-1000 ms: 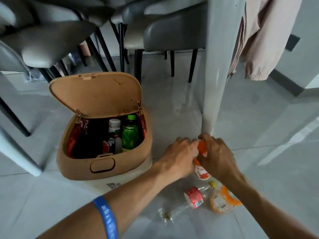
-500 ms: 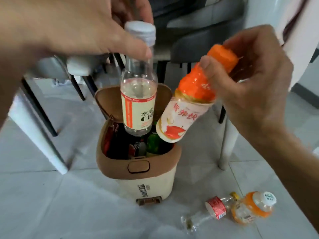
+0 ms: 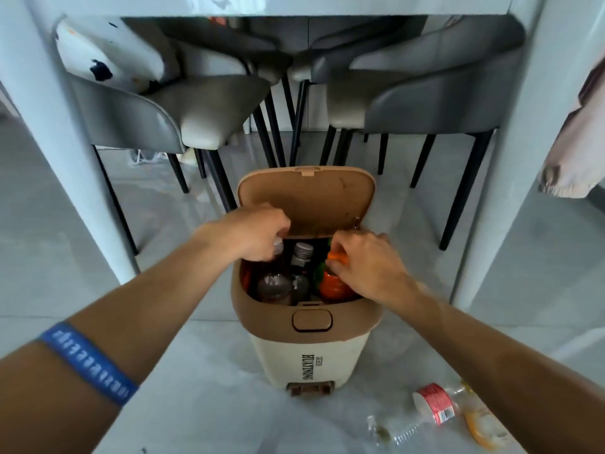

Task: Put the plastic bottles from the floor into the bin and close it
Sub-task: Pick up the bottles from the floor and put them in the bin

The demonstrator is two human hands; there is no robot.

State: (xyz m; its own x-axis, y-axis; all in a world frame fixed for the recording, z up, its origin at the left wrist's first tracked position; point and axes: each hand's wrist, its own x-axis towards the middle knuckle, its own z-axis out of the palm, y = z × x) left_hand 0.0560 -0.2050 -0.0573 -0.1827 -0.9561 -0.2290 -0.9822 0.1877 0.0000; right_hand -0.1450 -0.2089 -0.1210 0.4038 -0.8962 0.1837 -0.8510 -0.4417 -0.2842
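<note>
The tan and cream bin (image 3: pixel 307 352) stands on the floor with its lid (image 3: pixel 306 198) tipped up and back. My left hand (image 3: pixel 258 232) is over the bin's left side, fingers closed on the cap of a clear bottle (image 3: pixel 274 283) standing inside. My right hand (image 3: pixel 363 260) is over the right side, gripping the neck of an orange bottle (image 3: pixel 332 286) inside the bin. More bottles stand between them. On the floor at lower right lie a clear bottle with a red label (image 3: pixel 425 411) and an orange bottle (image 3: pixel 481 424), partly behind my right forearm.
White table legs (image 3: pixel 65 158) flank the bin on both sides. Grey chairs with black legs (image 3: pixel 203 106) stand behind it under the table. A beige garment (image 3: pixel 576 149) hangs at the right edge. Grey tiled floor spreads all around.
Both hands dropped from near the camera, each carrying a bottle, down into the open bin. The two bottles now stand inside it. The camera moved back and centred on the bin.
</note>
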